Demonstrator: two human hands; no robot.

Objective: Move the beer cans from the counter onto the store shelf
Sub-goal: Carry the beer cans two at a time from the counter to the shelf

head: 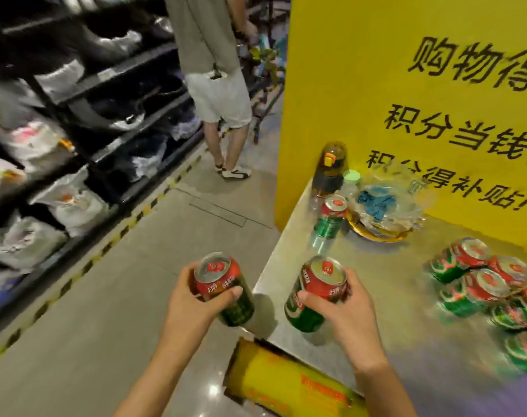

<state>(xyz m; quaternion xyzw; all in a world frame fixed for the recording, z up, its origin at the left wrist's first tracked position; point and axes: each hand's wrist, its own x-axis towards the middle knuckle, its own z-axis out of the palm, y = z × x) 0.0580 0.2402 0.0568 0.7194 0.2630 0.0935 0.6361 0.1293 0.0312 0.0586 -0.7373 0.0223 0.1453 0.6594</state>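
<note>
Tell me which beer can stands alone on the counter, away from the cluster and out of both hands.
The single can at the counter's far edge, beside the dark water bottle and the glass dish. The others are held or bunched at the right.

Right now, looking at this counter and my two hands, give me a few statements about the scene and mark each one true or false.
1. Each hand holds a beer can. True: the left hand grips one can and the right hand grips another can.
2. The left hand's can is over the counter. False: it is out past the counter edge, above the floor.
3. No cans remain on the counter. False: a cluster of cans sits at the right, and a single can stands further back.
4. A dark bottle stands behind the single can. True.
5. The wall sign is blue. False: the sign is yellow with black characters.
</note>
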